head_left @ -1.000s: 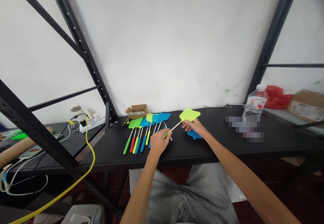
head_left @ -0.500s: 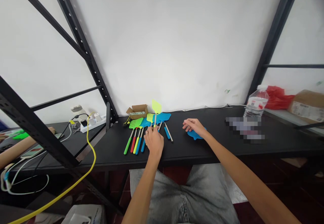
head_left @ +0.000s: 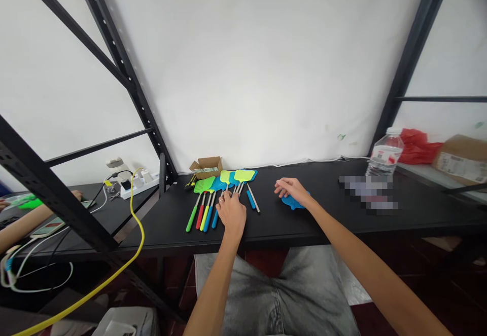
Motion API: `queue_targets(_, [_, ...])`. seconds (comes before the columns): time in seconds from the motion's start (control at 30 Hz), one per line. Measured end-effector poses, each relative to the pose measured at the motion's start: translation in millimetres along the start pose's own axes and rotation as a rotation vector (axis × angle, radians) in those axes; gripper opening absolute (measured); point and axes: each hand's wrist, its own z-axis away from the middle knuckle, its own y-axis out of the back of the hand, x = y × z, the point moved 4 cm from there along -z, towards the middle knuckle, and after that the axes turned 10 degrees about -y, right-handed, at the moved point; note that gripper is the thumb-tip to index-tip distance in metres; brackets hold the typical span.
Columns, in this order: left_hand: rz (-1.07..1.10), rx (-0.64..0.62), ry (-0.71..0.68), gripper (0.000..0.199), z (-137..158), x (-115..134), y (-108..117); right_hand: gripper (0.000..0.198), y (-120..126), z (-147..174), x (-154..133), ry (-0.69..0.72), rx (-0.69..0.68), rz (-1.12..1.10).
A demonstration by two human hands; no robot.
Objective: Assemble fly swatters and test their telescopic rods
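Observation:
My left hand [head_left: 231, 212] lies over the handles of the fly swatters, fingers bent round the handle end of a yellow fly swatter [head_left: 244, 175]. That swatter lies flat over a blue swatter head; its grip is hidden beneath my palm. To the left are a green fly swatter [head_left: 204, 185] and several more with red, yellow and blue grips. My right hand [head_left: 292, 190] hovers or rests over a loose blue swatter head [head_left: 292, 203], its fingers loosely bent and apart, nothing seen in them. A short blue grip [head_left: 251, 199] and a metal rod [head_left: 254, 200] lie between my hands.
An open cardboard box [head_left: 206, 168] stands against the wall. At right are a water bottle [head_left: 385, 153], a red bag [head_left: 418, 146] and a blurred patch. Black shelf posts [head_left: 133, 87] rise at both sides. A yellow cable [head_left: 137, 239] and another person's arm [head_left: 30, 224] are at left.
The yellow fly swatter has tipped from upright to flat among the other swatters, under my left hand. My right hand has stayed in place.

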Motion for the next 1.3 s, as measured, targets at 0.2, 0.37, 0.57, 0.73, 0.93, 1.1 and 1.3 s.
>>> queue_targets(0.2, [-0.024, -0.01, 0.005, 0.039, 0.3, -0.4, 0.1, 0.043, 0.2, 0.1, 0.2, 0.005, 0.001, 0.008])
queue_targets(0.37, [0.022, 0.043, -0.018, 0.035, -0.3, 2.5, 5.6, 0.044, 0.2, -0.7, 1.4, 0.003, -0.004, 0.017])
queue_targets(0.57, [0.178, 0.091, -0.322, 0.03, -2.4, 17.9, 10.8, 0.042, -0.1, -1.5, 2.5, -0.007, -0.001, 0.046])
queue_targets(0.73, [0.286, -0.049, -0.574, 0.03, 1.7, 29.0, 1.7, 0.04, -2.9, 1.1, 0.4, 0.036, -0.01, 0.123])
queue_targets(0.93, [0.33, -0.114, -0.559, 0.019, 2.0, 26.4, -4.5, 0.038, -4.1, 2.3, -1.7, 0.057, -0.006, 0.183])
queue_targets(1.1, [0.425, -0.145, -0.563, 0.024, 0.9, 24.4, -2.5, 0.033, -4.5, 3.3, -2.6, 0.084, 0.038, 0.255])
queue_targets(1.3, [0.474, -0.132, -0.555, 0.031, -0.2, 21.8, -2.9, 0.023, -6.2, 6.4, -5.1, 0.176, 0.127, 0.419])
